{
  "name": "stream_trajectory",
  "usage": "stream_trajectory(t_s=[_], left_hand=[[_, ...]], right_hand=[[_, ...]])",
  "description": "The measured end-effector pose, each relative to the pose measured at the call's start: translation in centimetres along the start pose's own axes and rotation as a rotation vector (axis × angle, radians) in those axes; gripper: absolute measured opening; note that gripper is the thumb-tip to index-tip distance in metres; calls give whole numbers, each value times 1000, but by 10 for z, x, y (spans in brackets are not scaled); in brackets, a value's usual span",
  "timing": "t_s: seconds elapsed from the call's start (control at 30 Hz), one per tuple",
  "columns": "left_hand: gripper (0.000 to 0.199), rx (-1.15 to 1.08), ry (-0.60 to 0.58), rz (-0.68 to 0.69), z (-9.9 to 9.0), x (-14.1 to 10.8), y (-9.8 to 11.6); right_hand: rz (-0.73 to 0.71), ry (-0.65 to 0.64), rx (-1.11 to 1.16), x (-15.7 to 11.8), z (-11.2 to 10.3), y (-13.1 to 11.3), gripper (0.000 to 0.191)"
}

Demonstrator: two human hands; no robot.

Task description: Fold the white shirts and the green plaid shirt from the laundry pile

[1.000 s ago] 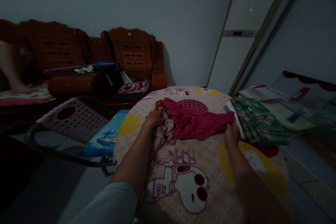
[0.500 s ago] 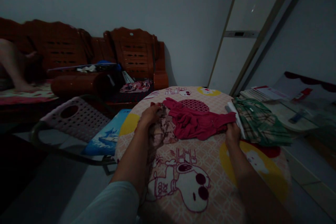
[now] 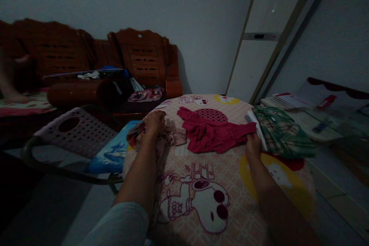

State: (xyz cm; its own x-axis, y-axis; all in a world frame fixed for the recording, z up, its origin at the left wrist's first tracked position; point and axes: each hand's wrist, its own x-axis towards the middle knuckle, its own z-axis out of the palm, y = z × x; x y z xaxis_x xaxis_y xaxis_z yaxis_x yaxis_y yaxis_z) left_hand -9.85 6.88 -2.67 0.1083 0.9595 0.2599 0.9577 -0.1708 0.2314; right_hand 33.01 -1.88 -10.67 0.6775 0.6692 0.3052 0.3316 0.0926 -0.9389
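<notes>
A crumpled magenta garment (image 3: 211,134) lies across the middle of the round table, which has a patterned cloth (image 3: 230,192). My right hand (image 3: 253,146) is closed on the garment's right end, beside a folded green plaid cloth (image 3: 281,130). At the table's left edge, my left hand (image 3: 155,123) is closed on a bunched, pale patterned garment (image 3: 174,134). Part of that garment is hidden under my left hand and forearm. A gap of tablecloth shows between the two garments.
A woven chair (image 3: 77,130) with a blue cushion (image 3: 112,152) stands left of the table. Behind it is a wooden sofa (image 3: 148,57) with clothes on it. A person's leg (image 3: 8,80) shows at far left. Papers (image 3: 288,100) lie on a side surface at right.
My left hand has moved left, drawing the pale patterned garment away from the magenta one. My right hand stays at the magenta garment's end. The view has shifted slightly.
</notes>
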Motion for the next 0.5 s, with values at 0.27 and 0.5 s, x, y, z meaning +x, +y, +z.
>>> stream_trajectory(t_s=[0.27, 0.5], left_hand=[[47, 77, -357, 68, 11, -3, 28], [49, 218, -298, -6, 2, -9, 6]], right_hand=[[-101, -13, 52, 2, 1, 5, 46], [-56, -6, 49, 3, 2, 6, 46]])
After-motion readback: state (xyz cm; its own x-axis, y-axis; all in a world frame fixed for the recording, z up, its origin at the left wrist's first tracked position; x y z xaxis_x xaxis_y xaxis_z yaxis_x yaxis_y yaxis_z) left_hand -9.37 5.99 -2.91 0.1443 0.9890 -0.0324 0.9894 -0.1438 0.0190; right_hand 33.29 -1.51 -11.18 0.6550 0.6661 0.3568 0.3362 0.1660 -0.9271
